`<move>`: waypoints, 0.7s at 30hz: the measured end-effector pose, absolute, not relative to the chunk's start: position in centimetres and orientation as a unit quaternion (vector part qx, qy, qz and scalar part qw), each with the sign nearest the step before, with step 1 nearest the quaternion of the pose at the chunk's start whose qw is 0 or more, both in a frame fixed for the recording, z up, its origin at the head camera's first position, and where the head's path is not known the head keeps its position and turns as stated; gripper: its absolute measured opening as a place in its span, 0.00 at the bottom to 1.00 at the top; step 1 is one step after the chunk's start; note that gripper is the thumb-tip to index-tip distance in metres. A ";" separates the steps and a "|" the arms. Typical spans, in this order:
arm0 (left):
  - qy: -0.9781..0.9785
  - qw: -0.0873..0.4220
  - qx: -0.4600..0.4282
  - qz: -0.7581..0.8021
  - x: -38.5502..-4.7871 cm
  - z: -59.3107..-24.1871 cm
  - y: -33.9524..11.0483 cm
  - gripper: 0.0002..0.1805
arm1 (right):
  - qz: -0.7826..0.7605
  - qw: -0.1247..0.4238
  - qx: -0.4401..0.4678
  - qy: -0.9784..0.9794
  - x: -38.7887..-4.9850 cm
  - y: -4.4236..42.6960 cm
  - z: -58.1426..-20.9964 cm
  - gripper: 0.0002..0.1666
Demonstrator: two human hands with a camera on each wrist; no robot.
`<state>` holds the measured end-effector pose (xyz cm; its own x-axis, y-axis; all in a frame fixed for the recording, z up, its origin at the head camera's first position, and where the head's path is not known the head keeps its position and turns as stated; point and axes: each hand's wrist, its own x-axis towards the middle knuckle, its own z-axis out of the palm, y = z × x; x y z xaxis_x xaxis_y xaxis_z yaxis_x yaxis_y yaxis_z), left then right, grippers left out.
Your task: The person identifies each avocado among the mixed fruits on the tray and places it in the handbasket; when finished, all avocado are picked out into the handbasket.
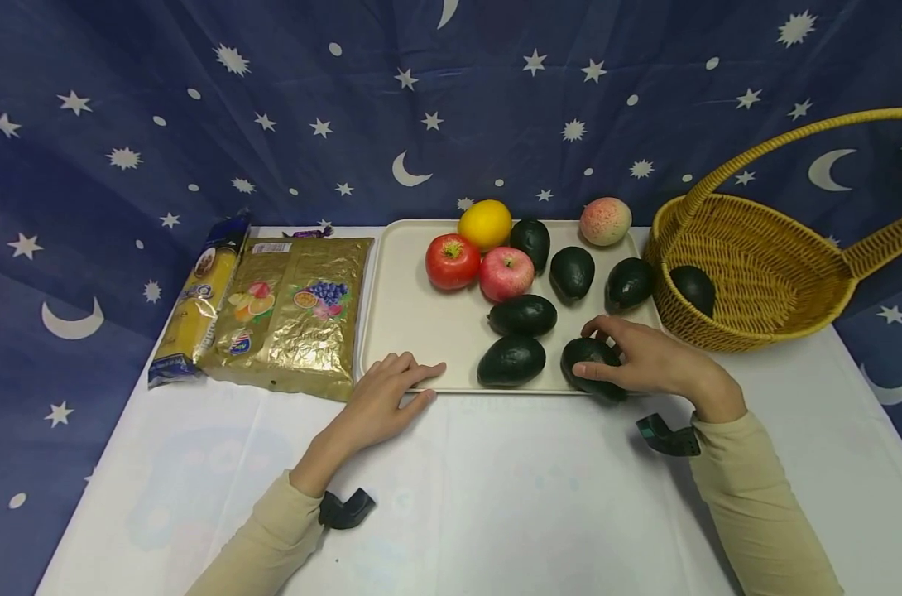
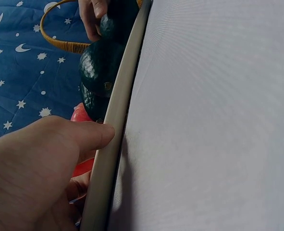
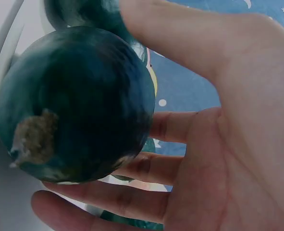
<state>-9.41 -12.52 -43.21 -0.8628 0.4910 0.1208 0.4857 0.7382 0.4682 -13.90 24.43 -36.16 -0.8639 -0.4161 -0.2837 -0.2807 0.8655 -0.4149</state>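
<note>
My right hand (image 1: 663, 360) holds a dark green avocado (image 1: 591, 358) at the front right of a cream tray (image 1: 402, 323). In the right wrist view, fingers curl round the avocado (image 3: 79, 101) and its brown stem end faces the camera. At the tray's front left edge, my left hand (image 1: 387, 396) grips the rim. The left wrist view shows its thumb on the rim (image 2: 115, 120) with fingers on the inner side. More avocados (image 1: 512, 361) lie on the tray. A wicker basket (image 1: 749, 240) at the right has one avocado (image 1: 693, 290) inside.
Also on the tray are a tomato (image 1: 453, 261), an apple (image 1: 506, 274), a lemon (image 1: 485, 224) and a peach (image 1: 605, 221). Left of it lie a gold bag (image 1: 290, 331) and a yellow-and-blue packet (image 1: 198, 314). A small purple wrapper (image 1: 311, 233) sits behind the bag.
</note>
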 end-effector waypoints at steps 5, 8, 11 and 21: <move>0.933 0.007 0.261 0.248 -9.4 -43.2 -12.5 0.20 | -0.191 0.192 -0.191 0.943 -13.8 24.4 -36.2 0.47; 0.933 0.006 0.260 0.247 -9.5 -43.3 -12.5 0.20 | -0.195 0.190 -0.199 0.941 -13.8 24.5 -36.2 0.45; 0.933 0.006 0.260 0.248 -9.5 -43.4 -12.5 0.20 | -0.200 0.189 -0.207 0.939 -13.9 24.6 -36.3 0.42; 0.932 0.003 0.263 0.250 -9.5 -43.4 -12.6 0.20 | -0.217 0.157 -0.230 0.936 -13.9 25.4 -36.3 0.36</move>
